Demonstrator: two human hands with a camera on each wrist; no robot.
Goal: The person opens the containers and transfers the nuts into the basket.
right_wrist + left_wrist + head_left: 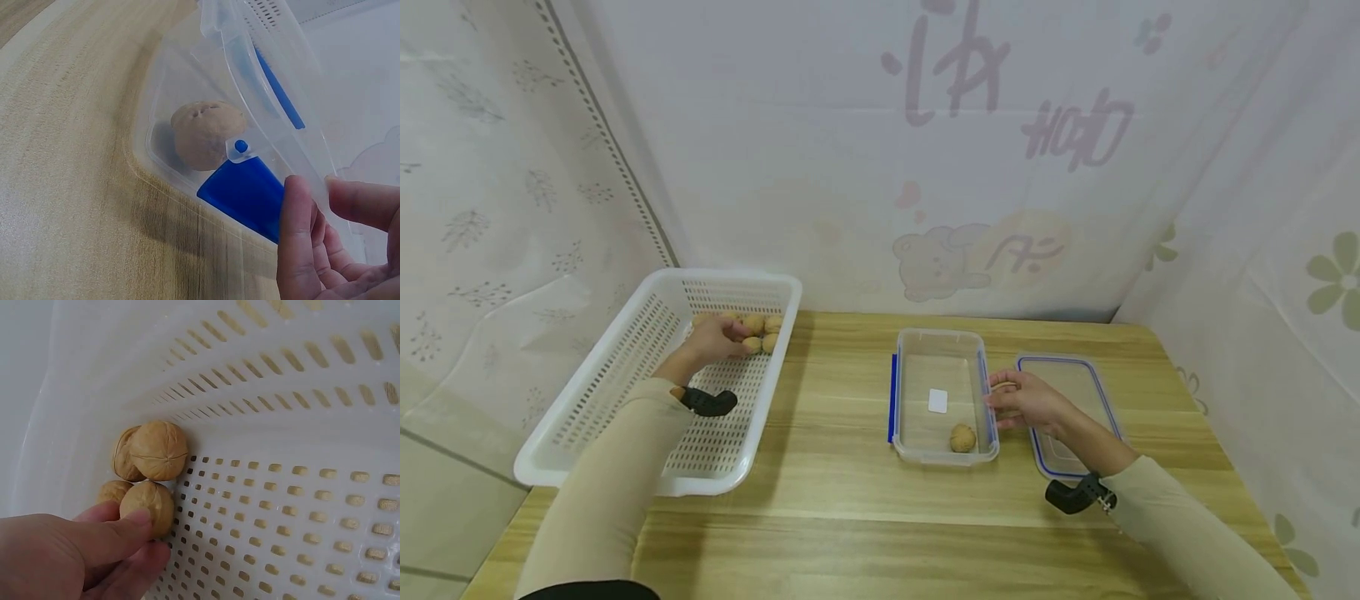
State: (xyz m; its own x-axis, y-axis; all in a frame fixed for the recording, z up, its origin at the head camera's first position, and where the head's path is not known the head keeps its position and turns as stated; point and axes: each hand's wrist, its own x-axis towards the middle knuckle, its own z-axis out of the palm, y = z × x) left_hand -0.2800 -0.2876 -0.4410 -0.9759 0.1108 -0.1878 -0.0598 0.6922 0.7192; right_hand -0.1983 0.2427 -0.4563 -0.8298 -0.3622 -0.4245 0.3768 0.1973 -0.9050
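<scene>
Inside a white perforated basket (747, 450), my left hand (711, 342) pinches a walnut (150, 506) between thumb and fingers. More walnuts (159, 450) lie against it in the basket's corner, some partly hidden behind the hand. My right hand (1030, 402) holds the right rim of a clear plastic container (917, 367), thumb and fingers on either side of the wall beside a blue latch (250, 194). One walnut (962, 437) rests at the container's near right corner.
To the right of the container lies its clear lid (1067, 375) with a blue seal, partly under the right forearm. A white label (937, 401) shows at the container's bottom. Printed curtains (850, 167) hang behind the wooden table (835, 500).
</scene>
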